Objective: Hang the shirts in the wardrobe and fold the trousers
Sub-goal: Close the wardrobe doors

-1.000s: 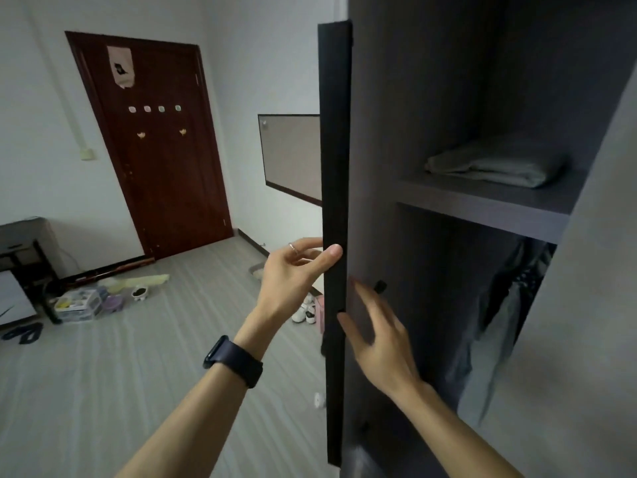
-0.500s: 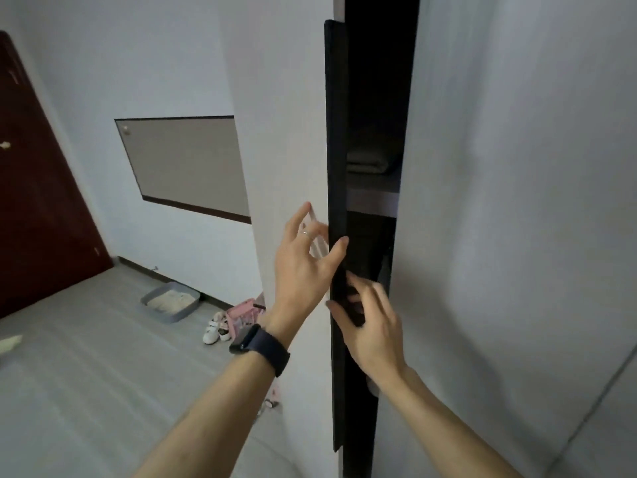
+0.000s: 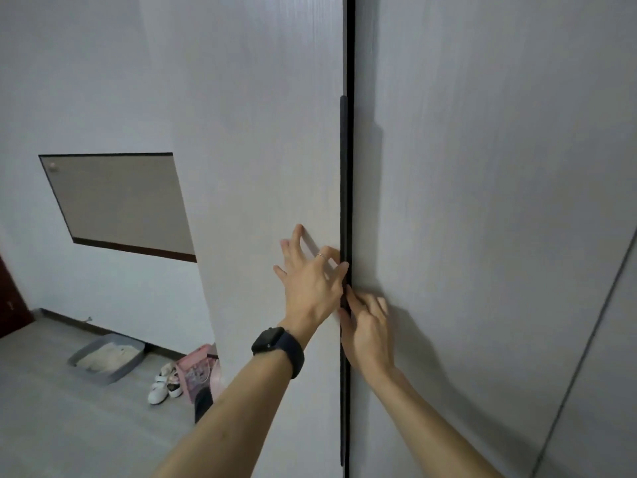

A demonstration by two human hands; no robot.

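The wardrobe's pale left door [image 3: 269,132] stands shut against the right door [image 3: 482,201], with only a thin dark seam between them. A long black handle strip [image 3: 344,167] runs down that seam. My left hand [image 3: 310,281], with a ring and a dark watch, presses spread fingers flat on the left door, thumb at the strip. My right hand [image 3: 368,326] rests on the right door just below, with bent fingertips and thumb touching the strip. No shirts or trousers are visible; the wardrobe's inside is hidden.
On the floor at the lower left lie a grey litter tray [image 3: 107,362], white shoes [image 3: 162,388] and a pink bag [image 3: 198,370] beside the wardrobe's side. A framed board [image 3: 117,201] hangs on the wall. A brown door edge [image 3: 8,294] shows at far left.
The left wardrobe door has swung shut, hiding the shelf and hanging clothes. My left hand went from its edge to flat on its face; my right hand came out of the gap.
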